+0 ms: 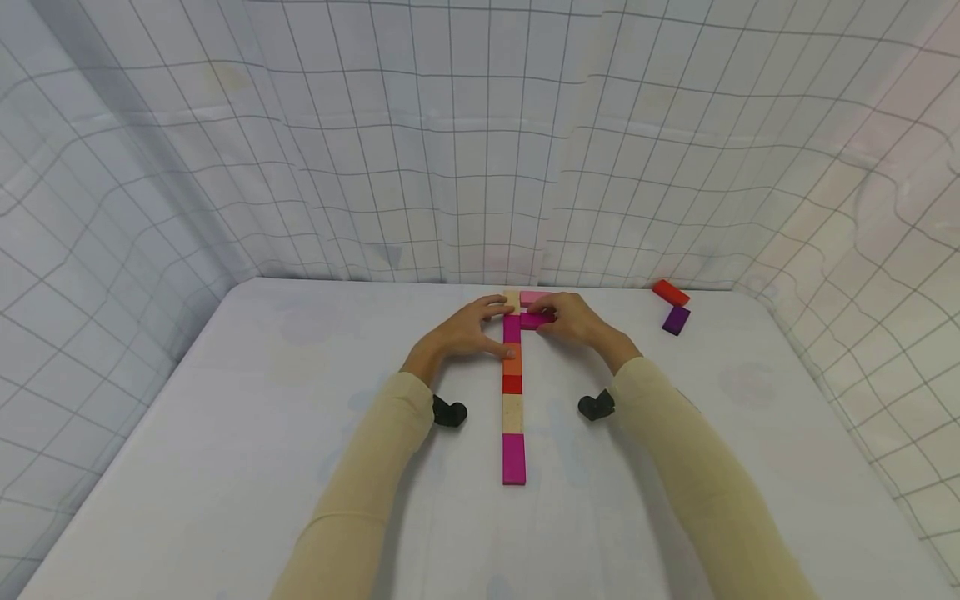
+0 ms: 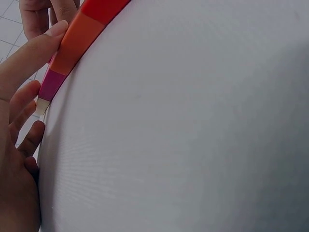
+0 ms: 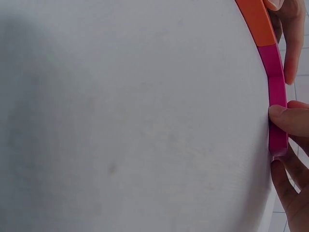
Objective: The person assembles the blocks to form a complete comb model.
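A straight column of flat blocks runs away from me in the head view. From far to near it goes cream (image 1: 512,300), magenta (image 1: 512,330), orange (image 1: 512,363), red (image 1: 512,384), cream (image 1: 513,413) and magenta (image 1: 513,459). My left hand (image 1: 467,328) is at the column's left side, its thumb on the orange block and its loosely bent fingers by the far cream one. Right of the column, my right hand (image 1: 573,321) pinches another magenta block (image 3: 277,137), whose end meets the column. Just beyond it a pink block (image 1: 532,297) juts right from the column's far end.
At the back right lie a red block (image 1: 671,292) and a dark purple block (image 1: 677,320), near each other. White gridded curtains (image 1: 487,150) hang along the back and both sides of the white table (image 1: 300,367).
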Motion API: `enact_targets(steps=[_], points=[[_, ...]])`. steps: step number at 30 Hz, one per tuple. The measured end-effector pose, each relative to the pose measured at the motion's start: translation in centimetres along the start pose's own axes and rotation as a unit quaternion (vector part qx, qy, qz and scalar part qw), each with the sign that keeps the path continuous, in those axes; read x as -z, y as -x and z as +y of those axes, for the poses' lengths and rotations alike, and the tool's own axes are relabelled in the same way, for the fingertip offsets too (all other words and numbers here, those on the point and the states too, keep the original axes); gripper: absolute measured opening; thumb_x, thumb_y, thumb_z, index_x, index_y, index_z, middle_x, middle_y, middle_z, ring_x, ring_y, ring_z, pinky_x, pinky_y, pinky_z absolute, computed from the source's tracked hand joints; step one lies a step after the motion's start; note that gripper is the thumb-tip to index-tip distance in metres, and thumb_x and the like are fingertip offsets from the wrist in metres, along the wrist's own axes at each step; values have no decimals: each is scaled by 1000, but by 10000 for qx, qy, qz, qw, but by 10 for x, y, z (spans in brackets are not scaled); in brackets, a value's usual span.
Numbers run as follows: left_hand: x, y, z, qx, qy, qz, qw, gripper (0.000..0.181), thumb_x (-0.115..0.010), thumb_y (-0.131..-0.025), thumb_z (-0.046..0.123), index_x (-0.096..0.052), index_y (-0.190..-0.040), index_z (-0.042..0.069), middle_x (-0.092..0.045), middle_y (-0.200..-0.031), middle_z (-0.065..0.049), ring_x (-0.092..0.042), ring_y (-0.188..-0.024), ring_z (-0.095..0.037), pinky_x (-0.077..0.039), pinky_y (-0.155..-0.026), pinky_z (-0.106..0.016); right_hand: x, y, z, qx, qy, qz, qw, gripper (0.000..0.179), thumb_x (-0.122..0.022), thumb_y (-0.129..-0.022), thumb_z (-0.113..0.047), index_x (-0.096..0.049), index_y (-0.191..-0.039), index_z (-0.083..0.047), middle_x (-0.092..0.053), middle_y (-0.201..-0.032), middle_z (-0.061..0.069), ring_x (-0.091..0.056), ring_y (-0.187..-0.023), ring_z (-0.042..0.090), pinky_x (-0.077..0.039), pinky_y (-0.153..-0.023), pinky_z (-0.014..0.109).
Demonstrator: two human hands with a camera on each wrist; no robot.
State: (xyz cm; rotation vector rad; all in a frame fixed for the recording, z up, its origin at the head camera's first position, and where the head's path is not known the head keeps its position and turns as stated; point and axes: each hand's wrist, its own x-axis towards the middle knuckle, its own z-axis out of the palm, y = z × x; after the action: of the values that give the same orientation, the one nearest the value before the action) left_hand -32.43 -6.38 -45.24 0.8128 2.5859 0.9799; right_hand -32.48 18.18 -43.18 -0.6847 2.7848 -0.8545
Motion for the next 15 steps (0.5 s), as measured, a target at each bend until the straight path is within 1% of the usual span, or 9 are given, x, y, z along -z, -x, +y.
enact_targets(steps=[7,15], points=[[-1,0,-1,52,-34,-3,10000,90,-84,-81,48,-47,-158,19,-30,-166,1,-24,-152,-25,-23,-122,-51,-1,-2,2,-60,-57,-11,10000,36,-74,-94,-2,-69,-130,0,-66,-125,16,-58,-111,31,-50,-102,43],[-1,0,-1,8,-21,13,10000,89,-85,-82,46,-48,-157,17,-31,-166,0,-24,-152,-25,-22,-122,-51,0,0,1,-57,-38,-11,10000,38,-75,-94,-3,-68,-131,0,-66,-126,16,-58,-111,31,-50,-101,43]])
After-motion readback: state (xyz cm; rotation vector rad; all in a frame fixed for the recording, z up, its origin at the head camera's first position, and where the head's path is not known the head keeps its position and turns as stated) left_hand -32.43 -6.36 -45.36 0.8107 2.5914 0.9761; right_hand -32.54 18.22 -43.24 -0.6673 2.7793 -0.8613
